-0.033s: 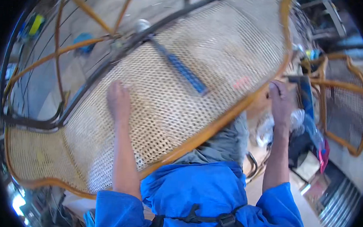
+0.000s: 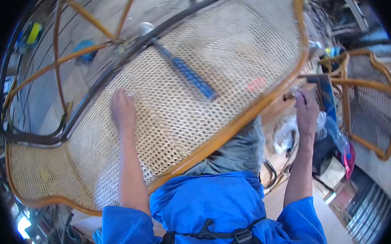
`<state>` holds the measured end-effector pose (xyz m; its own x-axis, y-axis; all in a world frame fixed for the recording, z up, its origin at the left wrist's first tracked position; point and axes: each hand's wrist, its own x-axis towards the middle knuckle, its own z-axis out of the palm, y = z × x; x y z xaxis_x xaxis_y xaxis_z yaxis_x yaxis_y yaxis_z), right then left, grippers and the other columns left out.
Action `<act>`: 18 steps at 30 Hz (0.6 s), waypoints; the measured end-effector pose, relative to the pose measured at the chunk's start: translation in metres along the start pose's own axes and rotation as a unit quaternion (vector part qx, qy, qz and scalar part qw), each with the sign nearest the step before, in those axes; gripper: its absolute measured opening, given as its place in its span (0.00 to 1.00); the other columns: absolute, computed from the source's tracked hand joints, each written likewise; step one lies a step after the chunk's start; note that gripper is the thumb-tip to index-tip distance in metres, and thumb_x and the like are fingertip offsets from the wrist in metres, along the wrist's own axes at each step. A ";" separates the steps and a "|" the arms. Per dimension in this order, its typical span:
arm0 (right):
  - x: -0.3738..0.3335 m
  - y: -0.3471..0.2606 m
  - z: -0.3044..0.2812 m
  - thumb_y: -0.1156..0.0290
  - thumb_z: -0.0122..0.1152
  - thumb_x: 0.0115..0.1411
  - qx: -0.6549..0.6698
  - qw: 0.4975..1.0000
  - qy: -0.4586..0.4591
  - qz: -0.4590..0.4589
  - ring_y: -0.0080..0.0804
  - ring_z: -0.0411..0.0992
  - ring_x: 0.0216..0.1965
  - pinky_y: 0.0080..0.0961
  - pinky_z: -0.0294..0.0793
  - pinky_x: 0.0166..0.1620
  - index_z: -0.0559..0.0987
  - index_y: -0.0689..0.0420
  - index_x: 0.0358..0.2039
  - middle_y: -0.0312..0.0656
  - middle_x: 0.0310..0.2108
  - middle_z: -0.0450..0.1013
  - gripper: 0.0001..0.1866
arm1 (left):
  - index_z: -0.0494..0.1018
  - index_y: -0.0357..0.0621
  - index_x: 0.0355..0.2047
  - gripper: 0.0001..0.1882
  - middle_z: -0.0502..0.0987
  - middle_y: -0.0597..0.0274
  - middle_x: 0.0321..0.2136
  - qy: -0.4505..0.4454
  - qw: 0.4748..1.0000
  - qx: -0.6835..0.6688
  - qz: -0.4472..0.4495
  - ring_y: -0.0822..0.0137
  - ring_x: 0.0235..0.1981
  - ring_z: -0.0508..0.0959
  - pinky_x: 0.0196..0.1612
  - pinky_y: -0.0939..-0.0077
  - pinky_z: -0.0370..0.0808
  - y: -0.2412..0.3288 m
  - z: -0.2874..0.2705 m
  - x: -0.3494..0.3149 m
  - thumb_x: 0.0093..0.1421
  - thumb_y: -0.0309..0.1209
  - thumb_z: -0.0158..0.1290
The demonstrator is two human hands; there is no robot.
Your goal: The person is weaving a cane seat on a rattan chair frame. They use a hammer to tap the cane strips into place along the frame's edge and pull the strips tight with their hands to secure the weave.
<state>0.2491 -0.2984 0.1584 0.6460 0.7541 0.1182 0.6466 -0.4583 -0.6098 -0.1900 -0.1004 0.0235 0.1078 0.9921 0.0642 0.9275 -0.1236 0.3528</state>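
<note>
A large woven cane panel (image 2: 178, 116) in a curved rattan frame lies across my lap. My left hand (image 2: 123, 111) rests on the weave at its left part, fingers laid against it and somewhat blurred. A tool with a blue patterned grip (image 2: 193, 80), hammer-like, lies slantwise on the cane, its far end by the dark rail (image 2: 100, 84). Beyond the panel's right edge, my right hand (image 2: 307, 112) is held in the air with fingers drawn together. Something small and pale shows at its fingertips, too indistinct to name.
Bent rattan poles (image 2: 90, 19) stand at the far left, with a blue object (image 2: 85, 47) on the floor behind. At right are a rattan chair (image 2: 373, 105), clear plastic bags (image 2: 285, 135) and a corrugated metal piece (image 2: 369, 219). A red mark (image 2: 256, 84) shows on the cane.
My right hand has drawn slightly right and back, away from the panel's rim. My left hand stays on the cane. The whole view has shifted a little.
</note>
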 end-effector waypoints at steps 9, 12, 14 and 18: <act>-0.126 0.153 -0.042 0.65 0.57 0.56 -0.107 0.963 -0.076 0.236 0.47 0.75 0.35 0.37 0.72 0.38 0.78 0.59 0.33 0.54 0.30 0.75 0.11 | 0.67 0.38 0.52 0.20 0.67 0.48 0.53 -0.032 0.999 -0.025 0.013 0.53 0.57 0.64 0.60 0.62 0.58 0.003 0.005 0.009 0.61 0.34 0.44; -0.141 0.153 -0.007 0.65 0.57 0.55 -0.139 0.959 -0.076 0.236 0.49 0.74 0.37 0.42 0.71 0.40 0.78 0.59 0.33 0.54 0.31 0.74 0.11 | 0.66 0.38 0.52 0.20 0.67 0.49 0.54 -0.031 0.999 -0.002 0.017 0.53 0.57 0.64 0.61 0.62 0.58 -0.005 0.007 0.010 0.61 0.33 0.43; -0.147 0.151 0.009 0.65 0.57 0.55 -0.169 0.955 -0.063 0.237 0.51 0.74 0.37 0.43 0.71 0.41 0.79 0.59 0.34 0.55 0.31 0.75 0.12 | 0.67 0.38 0.52 0.20 0.67 0.49 0.54 -0.033 0.999 0.007 0.019 0.53 0.57 0.64 0.61 0.62 0.57 -0.007 0.008 0.007 0.61 0.33 0.43; -0.149 0.169 0.006 0.70 0.56 0.53 -0.121 0.967 -0.054 0.219 0.40 0.75 0.29 0.33 0.72 0.36 0.78 0.63 0.32 0.50 0.26 0.76 0.10 | 0.67 0.37 0.52 0.20 0.67 0.49 0.54 -0.015 0.999 -0.005 0.039 0.53 0.57 0.64 0.61 0.62 0.57 0.000 0.005 -0.002 0.62 0.33 0.43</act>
<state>0.2595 -0.4856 0.0333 0.8413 0.5020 -0.2008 0.4054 -0.8315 -0.3799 -0.1889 -0.1024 0.0186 0.1913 0.9794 0.0642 0.9121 -0.2015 0.3571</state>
